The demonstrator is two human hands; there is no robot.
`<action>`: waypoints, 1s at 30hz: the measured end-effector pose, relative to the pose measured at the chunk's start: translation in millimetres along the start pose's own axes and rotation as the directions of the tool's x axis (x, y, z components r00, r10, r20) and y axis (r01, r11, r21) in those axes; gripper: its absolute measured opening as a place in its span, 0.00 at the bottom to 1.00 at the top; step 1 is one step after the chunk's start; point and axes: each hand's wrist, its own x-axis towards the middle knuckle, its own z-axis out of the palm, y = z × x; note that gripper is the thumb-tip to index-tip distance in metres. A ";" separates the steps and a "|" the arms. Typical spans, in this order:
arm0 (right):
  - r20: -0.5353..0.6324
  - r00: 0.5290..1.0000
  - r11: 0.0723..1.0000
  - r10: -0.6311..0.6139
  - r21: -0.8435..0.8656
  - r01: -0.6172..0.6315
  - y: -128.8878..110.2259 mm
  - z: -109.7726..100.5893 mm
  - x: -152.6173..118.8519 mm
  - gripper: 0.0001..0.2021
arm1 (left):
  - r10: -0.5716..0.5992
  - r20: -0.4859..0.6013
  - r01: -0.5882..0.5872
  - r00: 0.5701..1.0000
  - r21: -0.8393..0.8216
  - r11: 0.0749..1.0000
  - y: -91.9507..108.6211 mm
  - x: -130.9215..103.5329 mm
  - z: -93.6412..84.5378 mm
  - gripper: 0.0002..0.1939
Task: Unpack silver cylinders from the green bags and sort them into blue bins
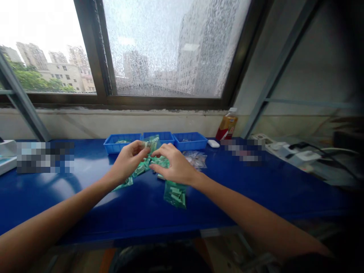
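Bare forearms (pixel 82 199) reached in over a blue table (pixel 119 216) in the head view. The left hand (pixel 129 159) pinched a small greenish bag (pixel 153 142) between thumb and fingers, in front of 3 blue trays (pixel 191 145). Beside it, the right hand (pixel 174 165) curved with thumb and fingers parted; whether it gripped anything could not be told. Green packets (pixel 140 169) lay below the hands, 1 nearer the table's front edge. A bottle (pixel 226 127) was near the wall.
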 end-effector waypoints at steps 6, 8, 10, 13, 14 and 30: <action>0.144 0.899 0.607 0.413 0.693 -0.389 11.4 1.5 0.5 0.18 | 0.551 0.224 -0.580 0.804 0.503 0.641 -4.3 -2.6 -4.4 0.08; 0.109 0.883 0.598 0.457 0.697 -0.395 12.7 3.1 1.5 0.13 | 0.547 0.266 -0.597 0.794 0.515 0.616 -4.1 -2.7 -4.2 0.09; 0.064 0.890 0.656 0.452 0.652 -0.380 14.0 4.6 0.7 0.11 | 0.491 0.269 -0.554 0.829 0.518 0.651 -3.1 -2.3 -4.2 0.09; -0.006 0.914 0.764 0.405 0.551 -0.335 17.0 5.8 -1.8 0.11 | 0.290 0.223 -0.364 0.931 0.493 0.790 -0.1 -0.9 -5.4 0.10; -0.033 0.923 0.800 0.384 0.511 -0.315 17.8 5.9 -2.5 0.11 | 0.193 0.202 -0.266 0.960 0.452 0.852 1.2 -0.2 -5.9 0.12; -0.118 0.955 0.935 0.272 0.267 -0.234 4.8 1.7 -4.6 0.06 | 0.219 -0.050 -0.189 0.974 0.341 0.921 -2.6 1.4 -10.4 0.09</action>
